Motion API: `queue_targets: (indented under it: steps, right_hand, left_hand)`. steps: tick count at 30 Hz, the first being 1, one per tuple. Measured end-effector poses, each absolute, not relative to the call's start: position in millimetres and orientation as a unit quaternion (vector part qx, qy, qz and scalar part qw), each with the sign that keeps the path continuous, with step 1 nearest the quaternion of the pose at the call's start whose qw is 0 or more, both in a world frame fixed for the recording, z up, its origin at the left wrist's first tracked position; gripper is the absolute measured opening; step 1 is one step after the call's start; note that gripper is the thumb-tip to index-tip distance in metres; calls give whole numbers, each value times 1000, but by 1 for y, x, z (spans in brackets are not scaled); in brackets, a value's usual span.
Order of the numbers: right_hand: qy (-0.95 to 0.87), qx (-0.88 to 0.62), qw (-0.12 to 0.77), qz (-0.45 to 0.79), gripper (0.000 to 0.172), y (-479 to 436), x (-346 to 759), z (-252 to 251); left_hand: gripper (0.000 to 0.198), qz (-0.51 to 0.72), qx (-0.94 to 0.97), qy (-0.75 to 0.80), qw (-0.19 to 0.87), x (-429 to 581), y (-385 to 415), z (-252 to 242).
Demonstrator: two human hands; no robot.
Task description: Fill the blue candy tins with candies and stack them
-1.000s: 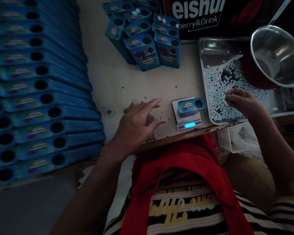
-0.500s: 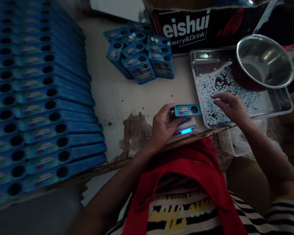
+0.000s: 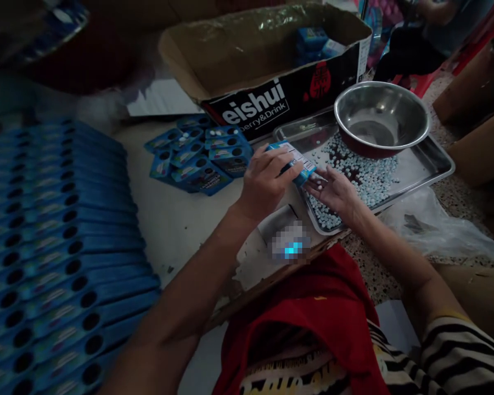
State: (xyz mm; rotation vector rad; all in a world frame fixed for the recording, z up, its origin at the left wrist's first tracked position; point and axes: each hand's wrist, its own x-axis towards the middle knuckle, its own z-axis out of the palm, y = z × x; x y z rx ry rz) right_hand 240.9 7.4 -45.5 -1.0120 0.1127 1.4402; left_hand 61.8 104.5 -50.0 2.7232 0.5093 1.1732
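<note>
My left hand (image 3: 260, 189) is wrapped round a small blue candy box (image 3: 298, 159), tilted with its lower end toward the tray. Below that end my right hand (image 3: 338, 193) lies palm up, fingers extended, with a few small white candies on them. Under both, pale blue and white candies (image 3: 372, 189) are spread over a metal tray (image 3: 430, 174). A small scale (image 3: 274, 222) with a lit display sits at the table edge, nothing on its plate. Left of the held box stands a cluster of blue candy boxes (image 3: 208, 178), some with candies on top.
A metal bowl (image 3: 381, 123) rests on the tray's far side. Behind stands an open black carton (image 3: 296, 101) with blue boxes inside. Long rows of blue boxes (image 3: 72, 230) fill the left. A plastic bag (image 3: 444, 225) lies right of the tray; another person (image 3: 440, 27) is at the back right.
My left hand has lifted the candy box off the scale and tipped it toward the tray. My right hand has turned palm up under its end. The view has shifted.
</note>
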Motion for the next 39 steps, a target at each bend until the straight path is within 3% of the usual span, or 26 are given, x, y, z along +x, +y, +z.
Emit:
queue_targets:
  steps: [7,11,15,21,26,33,39]
  right_hand:
    - [95,-424,634,640,28,7,247,-52]
    - [71,-419,644,636,21,4,249,-53]
    - [82,-438,621,645,30,2,247,-47]
    - [86,-443,621,641,37,3,241,-41]
    - [94,-431,641,628,30,3,242,-44]
    - [64,-438,622,645,34,7,243,-46]
    - [82,-419,653,625,27,7,244,-57]
  left_hand:
    - [23,426,863,248,107,70,103,-71]
    - [29,437,839,285,152,67,95,-79]
    - [23,466,837,267,103,56,82,-72]
    - [32,461,865,196,23,63,80,-72]
    - [30,488,840,231,52,74,84,-95]
    - [31,479,839,255,42,66,71,-82]
    - [27,457,843,270,81,77,84,-90]
